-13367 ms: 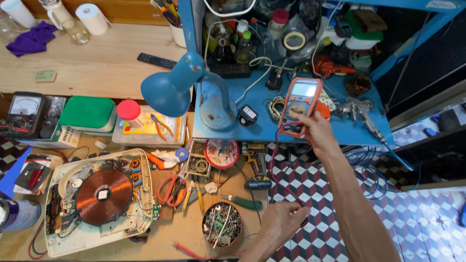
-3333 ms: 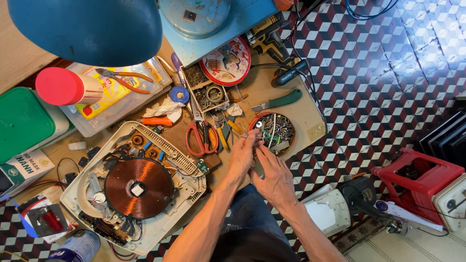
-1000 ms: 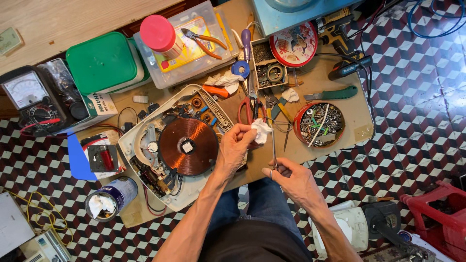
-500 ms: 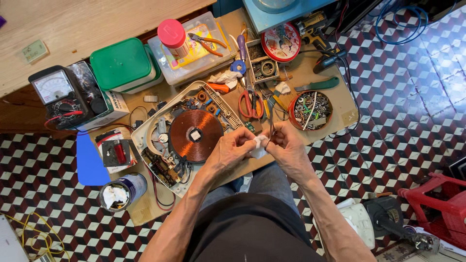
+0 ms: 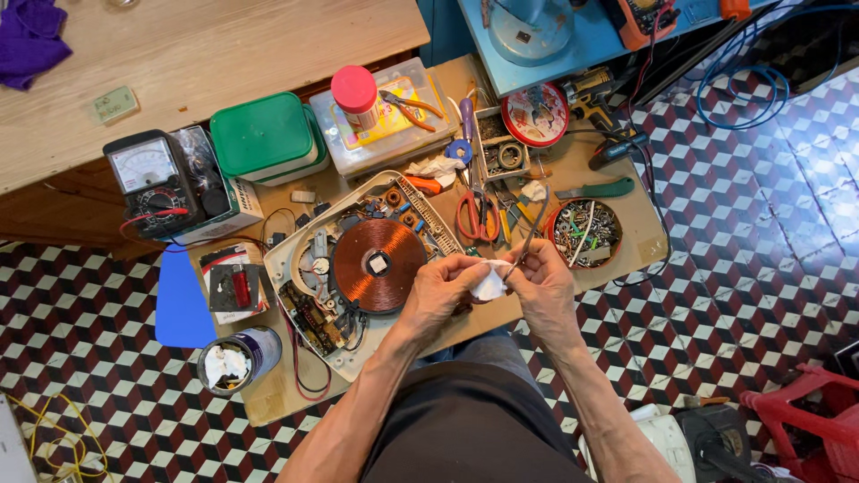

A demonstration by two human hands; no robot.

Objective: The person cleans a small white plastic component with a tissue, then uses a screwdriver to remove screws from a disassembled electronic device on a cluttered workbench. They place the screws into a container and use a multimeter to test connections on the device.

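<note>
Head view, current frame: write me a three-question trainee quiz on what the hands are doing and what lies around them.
1. True or false: the left hand presses a white tissue wad against the thin metal tool that the right hand holds.
2. The copper coil sits inside: A) the round tin of screws, B) the opened white appliance case, C) the green box.
3. Fill in: the scissors beside the coil have ___ handles.

Key: 1 true; 2 B; 3 red.
</note>
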